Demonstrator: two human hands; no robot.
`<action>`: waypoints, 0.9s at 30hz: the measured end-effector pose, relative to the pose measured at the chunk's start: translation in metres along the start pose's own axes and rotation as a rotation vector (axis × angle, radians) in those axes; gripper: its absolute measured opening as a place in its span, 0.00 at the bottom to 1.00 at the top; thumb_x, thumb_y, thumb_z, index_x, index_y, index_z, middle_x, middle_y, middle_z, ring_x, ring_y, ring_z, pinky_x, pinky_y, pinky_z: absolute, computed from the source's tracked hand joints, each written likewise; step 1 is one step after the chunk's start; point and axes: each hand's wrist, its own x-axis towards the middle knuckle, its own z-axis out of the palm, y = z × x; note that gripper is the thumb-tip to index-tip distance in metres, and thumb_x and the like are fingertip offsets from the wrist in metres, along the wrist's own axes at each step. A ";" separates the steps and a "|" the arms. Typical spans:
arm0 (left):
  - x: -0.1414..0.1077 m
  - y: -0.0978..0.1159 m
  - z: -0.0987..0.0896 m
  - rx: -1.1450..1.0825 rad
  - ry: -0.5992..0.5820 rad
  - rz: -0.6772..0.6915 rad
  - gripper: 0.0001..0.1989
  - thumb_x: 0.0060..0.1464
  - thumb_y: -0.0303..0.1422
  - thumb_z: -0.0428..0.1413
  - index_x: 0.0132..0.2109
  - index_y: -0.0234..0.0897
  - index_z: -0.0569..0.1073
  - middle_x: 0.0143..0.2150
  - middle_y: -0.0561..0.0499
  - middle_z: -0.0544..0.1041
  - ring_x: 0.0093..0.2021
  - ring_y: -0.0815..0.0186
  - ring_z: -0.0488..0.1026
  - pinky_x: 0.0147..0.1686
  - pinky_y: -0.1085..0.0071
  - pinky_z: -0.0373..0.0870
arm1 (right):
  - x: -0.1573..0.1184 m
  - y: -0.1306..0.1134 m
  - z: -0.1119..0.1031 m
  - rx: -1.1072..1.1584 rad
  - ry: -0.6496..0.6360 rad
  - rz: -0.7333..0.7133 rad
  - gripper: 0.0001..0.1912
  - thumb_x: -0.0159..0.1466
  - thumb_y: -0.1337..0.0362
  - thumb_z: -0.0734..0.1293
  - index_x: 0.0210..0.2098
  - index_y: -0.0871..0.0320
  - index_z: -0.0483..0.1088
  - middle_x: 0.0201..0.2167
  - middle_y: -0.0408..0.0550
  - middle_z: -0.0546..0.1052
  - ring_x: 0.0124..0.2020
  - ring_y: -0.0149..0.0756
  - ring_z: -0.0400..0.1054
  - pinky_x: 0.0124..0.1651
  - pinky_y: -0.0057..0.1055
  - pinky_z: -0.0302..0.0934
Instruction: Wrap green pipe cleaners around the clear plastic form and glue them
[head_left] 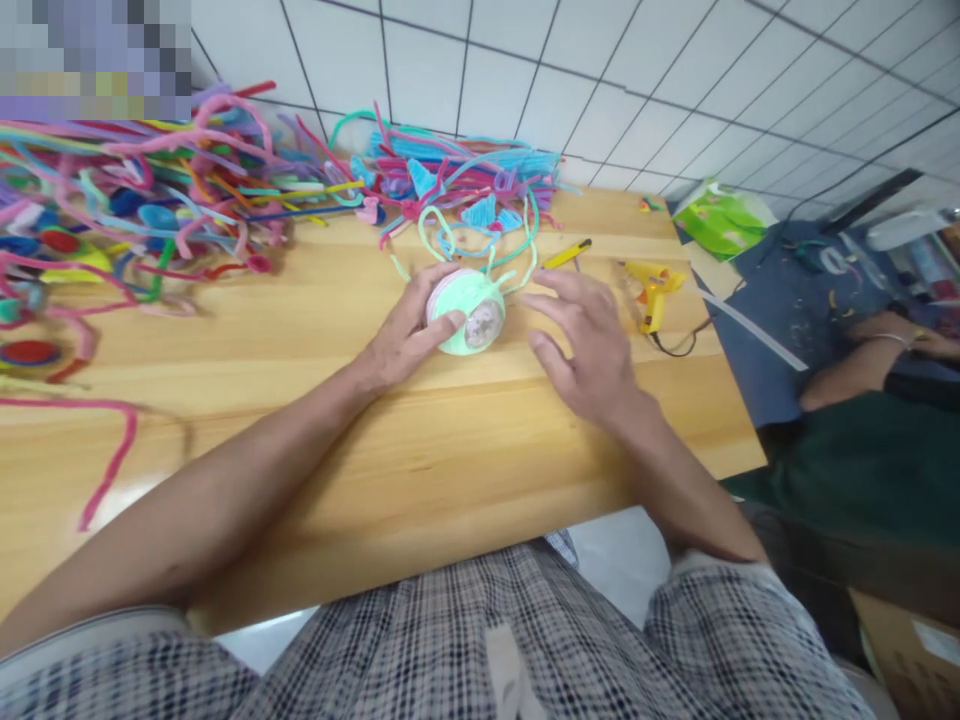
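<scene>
My left hand (409, 335) grips a round, ball-like piece wrapped in mint-green pipe cleaner (456, 296), its thumb pressed on the front. A pale, shiny, uncovered disc (484, 324) shows on the ball's right side. Loose mint-green pipe cleaners (531, 240) rise in loops from the top of the ball. To the right of it, my right hand (583, 335) hovers over the table with fingers apart and nothing in them. Just beyond its fingertips lies a yellow utility knife (566, 254).
A yellow glue gun (654, 292) lies at the table's right. Heaps of coloured pipe cleaners (225, 190) cover the left and back, against the tiled wall (495, 70). A green packet (720, 220) sits past the corner. Another person's arm (855, 360) is at far right.
</scene>
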 end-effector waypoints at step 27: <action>-0.002 0.000 -0.001 0.025 -0.014 0.044 0.38 0.75 0.61 0.59 0.79 0.47 0.65 0.78 0.39 0.73 0.76 0.45 0.74 0.80 0.45 0.72 | 0.010 0.002 0.043 -0.024 -0.028 -0.106 0.17 0.85 0.58 0.63 0.69 0.50 0.73 0.66 0.57 0.81 0.64 0.51 0.77 0.64 0.54 0.77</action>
